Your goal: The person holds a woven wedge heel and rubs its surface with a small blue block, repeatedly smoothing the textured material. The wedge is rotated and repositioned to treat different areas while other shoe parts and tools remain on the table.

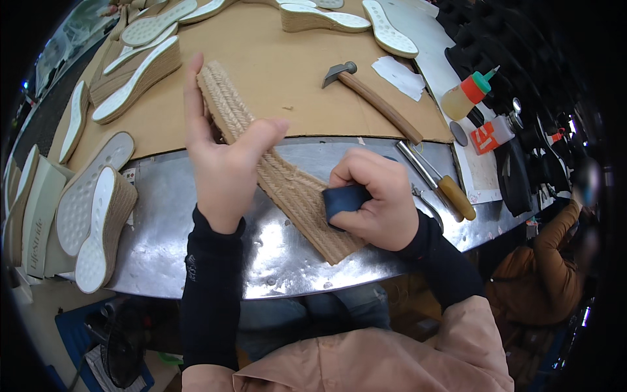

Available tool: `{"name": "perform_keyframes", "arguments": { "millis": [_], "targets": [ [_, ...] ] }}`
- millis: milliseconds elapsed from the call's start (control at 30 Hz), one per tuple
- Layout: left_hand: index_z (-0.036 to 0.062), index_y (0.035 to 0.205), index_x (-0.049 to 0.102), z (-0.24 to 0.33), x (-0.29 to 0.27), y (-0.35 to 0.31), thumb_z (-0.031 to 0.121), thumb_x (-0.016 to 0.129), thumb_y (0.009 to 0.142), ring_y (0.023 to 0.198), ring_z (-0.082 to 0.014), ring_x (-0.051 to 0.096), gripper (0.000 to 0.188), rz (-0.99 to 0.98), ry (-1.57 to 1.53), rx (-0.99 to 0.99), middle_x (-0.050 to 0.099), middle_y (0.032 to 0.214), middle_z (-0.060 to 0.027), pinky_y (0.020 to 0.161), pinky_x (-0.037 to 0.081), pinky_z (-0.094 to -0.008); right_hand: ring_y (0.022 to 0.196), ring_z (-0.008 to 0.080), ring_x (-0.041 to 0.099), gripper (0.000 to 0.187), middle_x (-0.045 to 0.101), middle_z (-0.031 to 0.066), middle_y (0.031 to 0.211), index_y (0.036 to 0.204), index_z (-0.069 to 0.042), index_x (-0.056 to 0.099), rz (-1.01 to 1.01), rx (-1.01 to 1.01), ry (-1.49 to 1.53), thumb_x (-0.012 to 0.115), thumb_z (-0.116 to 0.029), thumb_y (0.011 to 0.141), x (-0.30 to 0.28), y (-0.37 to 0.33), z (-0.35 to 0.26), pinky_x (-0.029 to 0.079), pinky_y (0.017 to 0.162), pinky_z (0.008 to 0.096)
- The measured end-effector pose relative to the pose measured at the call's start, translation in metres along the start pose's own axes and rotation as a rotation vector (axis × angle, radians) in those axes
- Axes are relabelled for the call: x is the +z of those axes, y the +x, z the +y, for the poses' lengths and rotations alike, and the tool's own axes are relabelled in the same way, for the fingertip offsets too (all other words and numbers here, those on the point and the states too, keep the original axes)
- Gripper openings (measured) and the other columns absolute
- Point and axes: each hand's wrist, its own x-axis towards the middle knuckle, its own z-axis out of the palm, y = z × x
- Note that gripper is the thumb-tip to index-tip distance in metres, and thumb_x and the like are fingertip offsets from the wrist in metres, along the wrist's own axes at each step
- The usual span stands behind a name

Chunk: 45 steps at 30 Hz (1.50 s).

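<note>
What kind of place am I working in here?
Likely a shoemaking workshop: several white-topped wedge soles lie around the bench, along with a hammer and a squeeze bottle.

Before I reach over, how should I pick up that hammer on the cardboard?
Best by the lower half of its wooden handle, probably from the near right with your right hand, once that hand releases the blue band. The hammer lies on its side, head away to the left, and the long handle slants toward your right side.

Lettering shows — dark on the pale box (51, 212), light on a red bottle label (485, 136) and a black sleeve (208, 287).
</note>
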Motion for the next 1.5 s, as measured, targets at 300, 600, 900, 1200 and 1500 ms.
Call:
{"name": "perform_keyframes", "arguments": {
  "millis": [300,600,900,1200,1500],
  "targets": [
    [0.0021,0.145,0.021,-0.003,0.002,0.001,-0.005,0.064,0.071,0.084,-0.0177,0.061,0.086,-0.001,-0.002,0.008,0.055,0.105,-0.0128,0.073,0.052,-0.0284,0.059,0.0247,0.051,0.02,0.049,0.0084,0.063,0.069,-0.001,0.05,0.073,0.004,0.03,0.066,0.0,0.056,-0.004,-0.007,0.003,0.039,0.055,0.0305],
    [0.0004,0.145,0.02,-0.006,0.003,0.001,-0.004,0.064,0.071,0.08,-0.0168,0.06,0.087,0.019,-0.014,-0.003,0.057,0.101,-0.0116,0.071,0.052,-0.0276,0.057,0.0224,0.05,0.019,0.05,0.0086,0.065,0.071,-0.002,0.052,0.072,-0.004,0.013,0.065,0.002,0.058,-0.002,-0.005,0.0,0.038,0.053,0.0288],
    [0.0007,0.145,0.02,-0.007,0.004,0.002,-0.003,0.065,0.071,0.083,-0.017,0.06,0.087,0.023,-0.012,0.0,0.056,0.104,-0.0125,0.072,0.051,-0.028,0.056,0.0216,0.05,0.017,0.048,0.008,0.062,0.068,-0.001,0.051,0.013,0.001,-0.01,0.065,0.002,0.059,-0.006,0.0,-0.004,0.039,0.053,0.0279],
    [0.0004,0.145,0.02,-0.007,0.003,0.001,-0.003,0.065,0.071,0.081,-0.0163,0.059,0.087,0.005,0.01,-0.015,0.056,0.101,-0.0116,0.071,0.051,-0.0275,0.059,0.0245,0.052,0.022,0.05,0.0095,0.066,0.072,-0.001,0.052,0.005,-0.026,-0.019,0.068,0.0,0.058,-0.002,-0.004,0.007,0.04,0.054,0.0296],
    [-0.001,0.144,0.021,-0.01,0.005,0.002,-0.002,0.065,0.07,0.079,-0.0167,0.059,0.086,0.035,0.013,-0.025,0.055,0.101,-0.0113,0.071,0.05,-0.0272,0.058,0.0249,0.051,0.02,0.049,0.0093,0.064,0.071,-0.002,0.052,0.037,-0.055,0.022,0.067,0.0,0.058,-0.008,-0.006,0.004,0.04,0.054,0.0304]
  ]
}}
